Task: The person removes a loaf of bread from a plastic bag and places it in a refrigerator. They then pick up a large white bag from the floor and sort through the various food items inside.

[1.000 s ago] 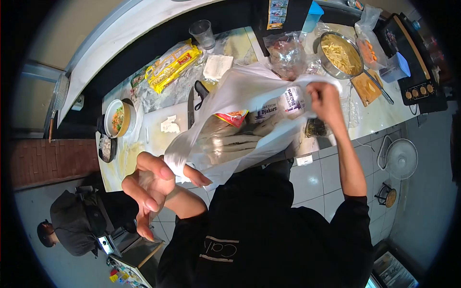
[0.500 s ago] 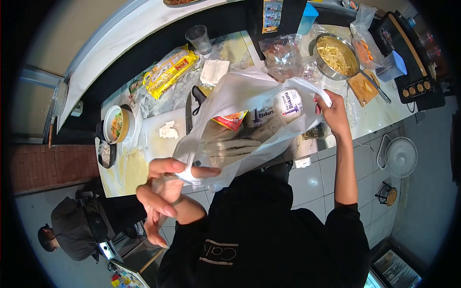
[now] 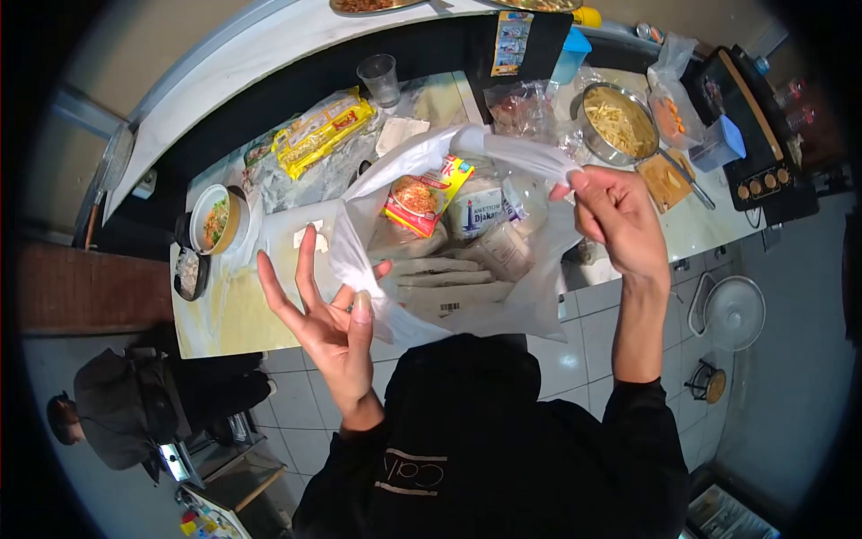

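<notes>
A white plastic bag [image 3: 359, 260] hangs wide open in front of me, its mouth stretched between my hands. My left hand [image 3: 337, 332] pinches the near-left rim with thumb and a finger, the other fingers spread out. On the opposite side, my right hand [image 3: 620, 220] grips the rim in closed fingers. Inside lie a red and yellow food packet [image 3: 417, 199], a clear pack labelled "Kwetiow Djakarta" [image 3: 478, 216], another clear pack [image 3: 505, 251] and several flat pale packs [image 3: 449, 286] stacked at the near side.
Behind the bag, the counter [image 3: 229, 314] carries a yellow packet [image 3: 323, 135], a clear cup [image 3: 379, 81], a food bowl [image 3: 215, 220] and a pan of pale strips [image 3: 620, 126]. A knife [image 3: 690, 180] rests on a wooden board [image 3: 663, 184]. Another person [image 3: 117, 409] stands at lower left.
The bag's mouth has turned up towards me, showing more of its contents. My right hand has moved slightly lower, and my left hand's fingers have spread upward while keeping hold of the rim.
</notes>
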Available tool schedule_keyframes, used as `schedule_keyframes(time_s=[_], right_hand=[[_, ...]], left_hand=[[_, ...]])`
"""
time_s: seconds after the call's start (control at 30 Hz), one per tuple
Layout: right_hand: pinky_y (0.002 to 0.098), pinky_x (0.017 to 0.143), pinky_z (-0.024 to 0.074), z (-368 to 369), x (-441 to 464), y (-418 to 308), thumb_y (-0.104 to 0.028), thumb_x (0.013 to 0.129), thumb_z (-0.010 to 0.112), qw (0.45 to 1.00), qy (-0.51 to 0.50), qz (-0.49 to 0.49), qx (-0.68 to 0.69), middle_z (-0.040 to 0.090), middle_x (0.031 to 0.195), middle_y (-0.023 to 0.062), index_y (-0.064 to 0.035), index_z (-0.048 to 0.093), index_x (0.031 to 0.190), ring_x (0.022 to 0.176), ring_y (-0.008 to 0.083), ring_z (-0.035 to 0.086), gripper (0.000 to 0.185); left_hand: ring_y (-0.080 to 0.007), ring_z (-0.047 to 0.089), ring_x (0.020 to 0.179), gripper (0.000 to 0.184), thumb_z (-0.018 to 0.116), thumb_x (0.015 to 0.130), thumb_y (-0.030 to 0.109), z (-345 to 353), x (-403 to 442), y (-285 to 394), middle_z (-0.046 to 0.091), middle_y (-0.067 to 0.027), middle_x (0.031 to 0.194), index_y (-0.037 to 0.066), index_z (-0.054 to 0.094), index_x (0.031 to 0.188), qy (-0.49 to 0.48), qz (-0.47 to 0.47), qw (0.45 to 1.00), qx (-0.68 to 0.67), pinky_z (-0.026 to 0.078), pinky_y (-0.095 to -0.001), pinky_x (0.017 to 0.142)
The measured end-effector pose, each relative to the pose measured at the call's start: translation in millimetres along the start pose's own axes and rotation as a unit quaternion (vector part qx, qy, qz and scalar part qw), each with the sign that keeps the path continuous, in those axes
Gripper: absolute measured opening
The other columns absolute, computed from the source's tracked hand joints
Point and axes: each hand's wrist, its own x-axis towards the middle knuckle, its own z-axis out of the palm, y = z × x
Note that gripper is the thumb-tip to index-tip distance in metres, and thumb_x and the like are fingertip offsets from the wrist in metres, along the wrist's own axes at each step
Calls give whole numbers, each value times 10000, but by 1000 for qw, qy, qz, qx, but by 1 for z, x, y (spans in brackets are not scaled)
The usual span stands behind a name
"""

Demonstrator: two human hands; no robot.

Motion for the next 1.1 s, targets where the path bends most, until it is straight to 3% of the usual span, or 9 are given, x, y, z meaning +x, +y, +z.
schedule_keyframes(time_s=[0.17, 0.23, 0.33, 0.43, 0.57, 0.7, 0.73, 0.97, 1.1], right_hand=[[212, 409, 214, 18, 0, -10, -122, 941, 490, 993, -58, -2, 102, 349, 476, -61, 39, 598, 850, 429, 19, 268, 213], [209, 407, 218, 25, 0, -12, -86, 932, 489, 990, -76, -4, 122, 359, 492, -65, 53, 588, 877, 431, 15, 273, 180], [209, 407, 224, 35, -2, -23, -54, 912, 505, 986, -80, -24, 141, 382, 510, -67, 52, 590, 877, 432, 12, 277, 141], [207, 410, 225, 41, -4, -28, -40, 893, 528, 985, -77, -45, 147, 400, 524, -66, 48, 591, 884, 438, 8, 282, 108], [203, 424, 205, 46, -9, -36, -76, 889, 525, 984, -51, -75, 155, 339, 507, -86, 43, 566, 899, 430, 5, 225, 126], [188, 431, 217, 46, -12, -38, -46, 877, 553, 977, -43, -98, 185, 436, 560, -78, 32, 603, 884, 465, -4, 301, 94], [188, 431, 217, 48, -14, -38, -46, 877, 553, 977, -40, -97, 186, 436, 560, -78, 32, 603, 884, 465, -4, 301, 94], [189, 439, 231, 40, -20, -61, -37, 853, 582, 978, 50, -160, 121, 480, 602, -60, 51, 607, 875, 488, 2, 340, 94], [212, 422, 242, 24, -34, -80, -67, 870, 562, 963, 76, -207, 152, 528, 637, 14, 70, 601, 883, 432, 30, 312, 143]], left_hand=[[-200, 552, 1017, 747, 544, 796, -105, -32, -21, 9, 340, -147, 1336, 57, 159, 1414, -44, -142, 988, 47, 503, -317, 847], [-196, 524, 1045, 614, 551, 813, -29, -27, -29, 9, 389, -125, 1263, 16, 277, 1360, -3, -124, 989, 77, 474, -348, 890], [-252, 531, 1063, 402, 525, 788, 146, -33, -29, 9, 539, -163, 1132, -36, 539, 1146, -183, -87, 973, 110, 380, -372, 974], [-265, 523, 1110, 418, 472, 727, 79, -10, -26, 19, 563, -184, 1125, -53, 557, 1114, -239, -60, 956, 158, 369, -352, 984], [-282, 517, 1144, 548, 481, 714, 58, -5, -34, 15, 550, -189, 1164, -35, 442, 1252, -252, -201, 945, 64, 362, -368, 984], [-175, 513, 816, 841, 609, 601, 109, -16, -36, 19, 534, -88, 965, -66, 287, 1358, -186, -245, 933, -187, 402, -297, 762], [-119, 413, 714, 1000, 684, 544, 220, -33, -30, 19, 462, -63, 899, -147, 218, 1348, -216, -184, 949, -137, 326, -243, 672], [-108, 363, 749, 1238, 766, 479, 410, -36, 4, 59, 373, -48, 871, -236, 124, 1317, -105, -44, 974, -195, 280, -258, 659], [-117, 335, 749, 1355, 825, 471, 527, -28, 27, 63, 356, -55, 916, -214, 85, 1331, -207, 44, 922, -323, 291, -257, 671]])
